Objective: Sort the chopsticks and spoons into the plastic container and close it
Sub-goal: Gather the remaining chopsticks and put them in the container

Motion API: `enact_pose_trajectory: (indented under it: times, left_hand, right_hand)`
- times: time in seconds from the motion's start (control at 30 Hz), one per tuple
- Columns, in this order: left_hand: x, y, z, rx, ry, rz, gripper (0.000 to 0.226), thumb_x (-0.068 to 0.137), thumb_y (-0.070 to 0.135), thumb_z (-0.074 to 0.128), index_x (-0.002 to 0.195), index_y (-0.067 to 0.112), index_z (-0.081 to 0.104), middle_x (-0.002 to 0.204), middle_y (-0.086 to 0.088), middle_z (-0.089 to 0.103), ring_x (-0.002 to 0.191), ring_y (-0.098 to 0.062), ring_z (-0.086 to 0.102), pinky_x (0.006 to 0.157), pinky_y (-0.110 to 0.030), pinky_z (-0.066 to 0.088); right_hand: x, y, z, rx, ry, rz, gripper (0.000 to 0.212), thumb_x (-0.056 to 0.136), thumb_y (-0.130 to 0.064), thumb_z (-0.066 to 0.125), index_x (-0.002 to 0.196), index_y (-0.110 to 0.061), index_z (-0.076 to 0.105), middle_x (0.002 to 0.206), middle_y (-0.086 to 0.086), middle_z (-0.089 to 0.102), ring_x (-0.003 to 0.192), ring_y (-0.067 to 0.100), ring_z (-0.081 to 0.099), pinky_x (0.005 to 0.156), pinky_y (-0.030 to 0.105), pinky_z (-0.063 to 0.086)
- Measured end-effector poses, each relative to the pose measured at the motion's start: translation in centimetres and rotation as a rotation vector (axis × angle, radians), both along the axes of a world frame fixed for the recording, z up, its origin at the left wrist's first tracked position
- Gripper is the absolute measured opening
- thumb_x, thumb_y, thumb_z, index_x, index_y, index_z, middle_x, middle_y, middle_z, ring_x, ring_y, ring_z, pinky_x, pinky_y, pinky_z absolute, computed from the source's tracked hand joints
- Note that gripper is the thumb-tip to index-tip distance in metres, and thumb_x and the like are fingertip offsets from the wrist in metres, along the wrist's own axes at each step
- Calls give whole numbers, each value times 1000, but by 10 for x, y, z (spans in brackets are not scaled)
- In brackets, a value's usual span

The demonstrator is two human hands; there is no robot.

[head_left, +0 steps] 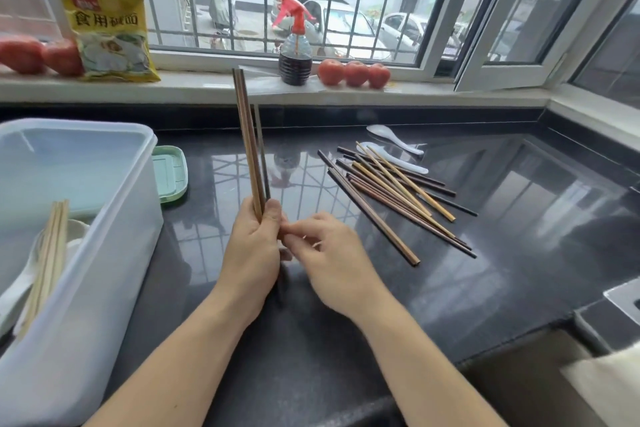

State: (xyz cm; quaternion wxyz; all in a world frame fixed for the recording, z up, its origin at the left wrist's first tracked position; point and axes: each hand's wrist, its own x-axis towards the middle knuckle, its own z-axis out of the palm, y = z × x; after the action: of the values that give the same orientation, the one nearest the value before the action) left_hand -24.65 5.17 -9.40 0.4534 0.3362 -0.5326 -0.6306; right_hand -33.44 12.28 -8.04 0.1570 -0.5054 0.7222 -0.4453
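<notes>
1. Your left hand point(254, 243) is gripping a small bundle of brown chopsticks point(250, 146) upright, just right of the plastic container point(104, 218).
2. Your right hand point(329, 253) is pinching the bundle's lower end with curled fingers.
3. Pale chopsticks point(52, 246) and a white spoon point(20, 281) are lying inside the container.
4. Loose chopsticks point(391, 194) and two white spoons point(394, 139) are lying well right of the container.

Bright daylight from the window point(311, 0) glares on the countertop point(519, 218) (edges bowed, slightly soft)
</notes>
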Motion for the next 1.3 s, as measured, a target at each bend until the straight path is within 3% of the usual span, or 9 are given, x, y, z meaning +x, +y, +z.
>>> enact_pose_trajectory:
  times: [0.07,0.17,0.37,0.6,0.73,0.87,1.03,1.17,1.3]
  left_hand:
    - [3,-4,2,-50,54,30,17,110,29,42,97,20,47,82,-6,58,61,-21,63,61,-43,59]
    - [8,-7,1,-248,29,84,13,107,35,43,95,30,46,77,-3,56,60,-26,60,63,-46,60]
    - [-2,-6,-17,-498,-473,-87,18,106,33,46,89,27,44,67,3,51,59,-17,47,62,-52,45]
    - [7,-11,3,50,8,-32,10,110,18,43,101,16,46,74,-6,59,51,-21,56,52,-38,52]
    - [-1,0,15,300,227,-69,9,111,17,39,114,12,46,95,-18,75,81,-35,77,71,-48,65]
    - [-4,9,10,366,324,-118,13,111,17,39,118,11,48,99,-17,77,91,-33,77,73,-48,65]
    - [1,-4,4,293,286,-101,11,110,15,43,116,15,52,76,-4,57,57,-16,57,58,-34,57]
    - [4,-16,6,199,232,-11,10,110,19,43,113,21,52,74,1,54,54,-13,51,54,-33,55]
    - [6,-18,5,236,239,-19,9,110,20,43,111,20,52,72,1,55,53,-14,52,49,-33,53]
  right_hand:
    - [-32,19,-3,-8,165,-159,17,93,-13,68,103,-21,79,97,-5,70,89,6,64,85,18,47]
    - [-80,51,-8,152,502,-556,18,92,-19,69,109,-15,72,104,6,67,102,30,59,91,40,47]
    - [-87,76,-20,409,560,-606,16,98,-28,62,103,-15,69,97,2,58,93,24,55,82,36,46]
    - [-91,72,-8,338,225,-661,8,98,-27,63,92,-22,64,95,-1,64,82,16,52,65,26,37]
    - [-37,54,2,59,-152,-457,10,97,-24,66,88,-26,62,86,-8,67,79,3,61,61,13,43]
    - [19,31,-10,94,-61,-222,13,96,-23,65,87,-29,59,85,-10,65,80,2,62,72,17,50]
    - [10,28,-15,83,26,-82,6,97,-25,64,91,-25,66,94,-11,66,84,6,60,77,26,49]
    - [-45,45,-19,122,472,-431,17,93,-30,69,107,-21,72,101,-6,56,97,13,48,84,28,42]
    - [-67,52,-24,308,593,-418,13,95,-30,67,88,-22,60,88,-5,50,89,20,52,76,31,40]
